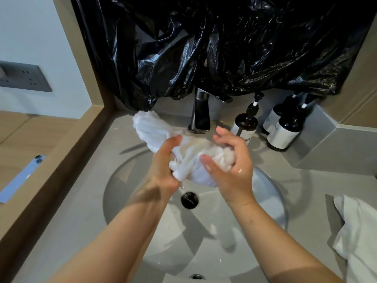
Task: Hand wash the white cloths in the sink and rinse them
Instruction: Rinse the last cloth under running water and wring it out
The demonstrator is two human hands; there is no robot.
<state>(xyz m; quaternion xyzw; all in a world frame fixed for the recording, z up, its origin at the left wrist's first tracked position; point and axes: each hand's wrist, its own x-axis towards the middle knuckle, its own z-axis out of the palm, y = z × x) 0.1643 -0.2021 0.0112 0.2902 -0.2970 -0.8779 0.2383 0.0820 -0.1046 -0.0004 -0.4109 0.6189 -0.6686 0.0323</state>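
White cloth gripped in both hands above the basin

White towelling, a wet white cloth [195, 158], is bunched and twisted between the person's two hands over the far half of the sink [271, 201]. The left hand [165, 166] has its fingers curled round the cloth's middle, and a ribbed loose end fans up and away to the left, reaching over the bench [318, 193] near the back corner. The right hand [230, 166], glistening with water, clasps the crumpled right end, thumb on the near side and fingers bent over the top, though the forefinger stands a little raised. Part of the cloth hangs down between the wrists, directly above the black drain [189, 199].

The basin is round and pale, set into the grey bench, with an overflow opening [196, 276] at its near edge. A dark faucet [201, 113] stands behind the basin, just beyond the hands; whether water runs from it cannot be told.

To the right of the faucet stand three dark pump bottles with pale labels: one [244, 124] close to the right hand's fingertips, two more [285, 131] [272, 117] farther right against a grey ledge. A second cloth [359, 231], also white, lies heaped on the bench at the right edge, well apart from the hands.

Crinkled black plastic sheeting [224, 43] covers the wall above the faucet. On the wooden surface at the left lies a light blue phone [22, 178], and a grey socket panel [24, 78] sits on the wall above it.
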